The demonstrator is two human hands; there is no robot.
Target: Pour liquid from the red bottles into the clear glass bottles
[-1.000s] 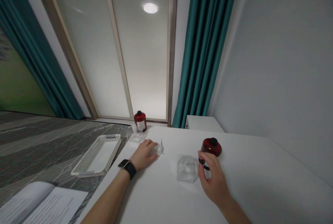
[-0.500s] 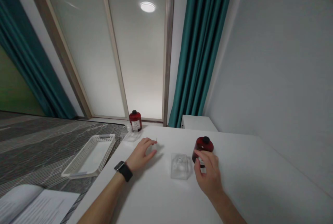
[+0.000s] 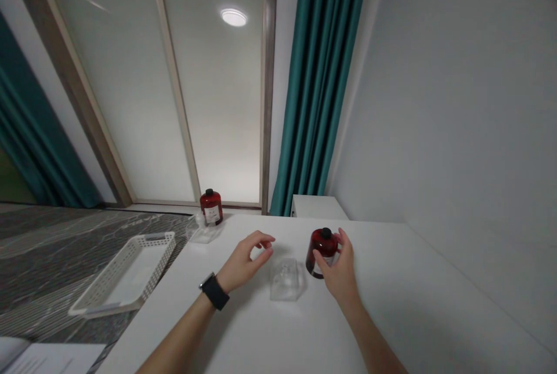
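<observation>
A dark red bottle (image 3: 319, 244) with a black cap and a pale label stands upright on the white table (image 3: 270, 339). My right hand (image 3: 342, 269) is round its right side, thumb against the front and fingers along the far right. My left hand (image 3: 248, 258), with a black watch (image 3: 214, 291) at the wrist, hovers over the table left of the bottle. Its thumb and fingers are apart with nothing between them. Between both hands lies a clear plastic piece (image 3: 285, 281), squarish with a raised knob-like middle.
A second red bottle (image 3: 211, 207) stands at the table's far left corner, beside another clear plastic piece (image 3: 204, 233). Left of the table are a white basket (image 3: 108, 308) and an open book (image 3: 65, 358). A white cabinet (image 3: 319, 207) stands beyond the far edge.
My right hand has opened wider and moved round the bottle's right side, from in front of it. My left hand has moved closer to the clear plastic piece. The view has shifted right.
</observation>
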